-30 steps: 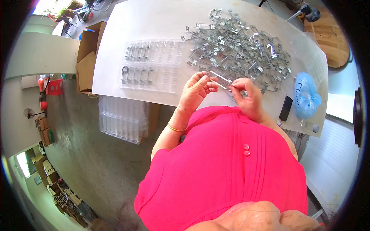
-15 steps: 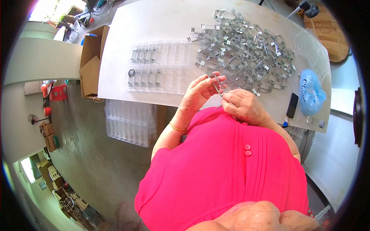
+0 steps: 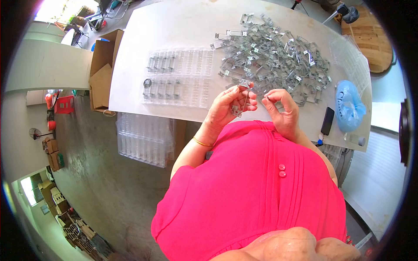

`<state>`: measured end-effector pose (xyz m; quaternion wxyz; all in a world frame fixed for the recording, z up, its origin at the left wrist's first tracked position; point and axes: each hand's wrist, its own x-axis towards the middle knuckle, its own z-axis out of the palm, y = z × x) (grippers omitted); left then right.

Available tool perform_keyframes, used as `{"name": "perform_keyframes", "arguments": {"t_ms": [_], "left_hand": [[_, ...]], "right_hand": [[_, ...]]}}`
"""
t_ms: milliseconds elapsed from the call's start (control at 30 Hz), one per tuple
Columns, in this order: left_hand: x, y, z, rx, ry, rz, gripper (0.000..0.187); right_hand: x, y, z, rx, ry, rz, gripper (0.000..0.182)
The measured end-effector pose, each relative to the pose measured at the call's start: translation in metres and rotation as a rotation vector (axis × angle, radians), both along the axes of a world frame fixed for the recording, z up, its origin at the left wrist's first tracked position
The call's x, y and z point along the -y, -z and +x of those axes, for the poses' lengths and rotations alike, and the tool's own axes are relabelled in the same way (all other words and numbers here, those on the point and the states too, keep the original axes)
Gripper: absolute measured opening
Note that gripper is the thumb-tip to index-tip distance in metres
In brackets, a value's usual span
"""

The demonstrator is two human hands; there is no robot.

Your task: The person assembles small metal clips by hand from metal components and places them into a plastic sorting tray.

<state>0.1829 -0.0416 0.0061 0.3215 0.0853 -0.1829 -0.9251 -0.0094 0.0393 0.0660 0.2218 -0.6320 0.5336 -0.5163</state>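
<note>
My left hand (image 3: 226, 104) is closed on a small metal bracket (image 3: 236, 110), with its fingers curled round the part and both ends showing. To its right, my right hand (image 3: 283, 111) is raised with thumb and forefinger pinched at a small dark thing (image 3: 267, 98), too small to name. The two hands are apart. Beyond them a pile of metal brackets (image 3: 270, 56) lies on the pale table (image 3: 174, 26). A clear plastic tray (image 3: 198, 89) on the left of the table holds several metal parts in its left-hand compartments.
A black phone (image 3: 328, 120) and a blue plastic bag (image 3: 349, 106) lie at the table's right side. Clear plastic sheets (image 3: 348, 54) are behind them. Stacked clear trays (image 3: 143, 141) stand below the table's front edge, and a cardboard box (image 3: 102, 78) stands left of it.
My right hand has moved away from my left hand and the metal part, to the right, and turned palm up. The bracket now sits lower across my left fingers.
</note>
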Motion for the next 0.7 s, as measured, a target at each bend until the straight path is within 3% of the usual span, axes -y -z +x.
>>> {"name": "perform_keyframes", "arguments": {"t_ms": [233, 333, 467, 533, 700], "left_hand": [[-0.005, 0.005, -0.025, -0.125, 0.012, 0.139, 0.044], [-0.015, -0.002, -0.038, 0.011, -0.103, 0.263, 0.044], [-0.019, 0.014, -0.057, 0.027, -0.100, 0.227, 0.041], [-0.021, 0.014, -0.064, -0.028, -0.049, 0.109, 0.042], [-0.031, 0.003, -0.077, 0.091, -0.122, 0.103, 0.045]], "right_hand": [[-0.003, 0.001, -0.020, 0.056, -0.046, 0.102, 0.017], [-0.003, -0.004, -0.027, 0.103, -0.190, 0.174, 0.019], [-0.001, 0.002, -0.034, -0.030, -0.292, 0.136, 0.019], [0.000, 0.010, -0.041, 0.004, -0.312, 0.195, 0.018], [0.000, 0.009, -0.055, 0.068, -0.352, 0.240, 0.019]]}}
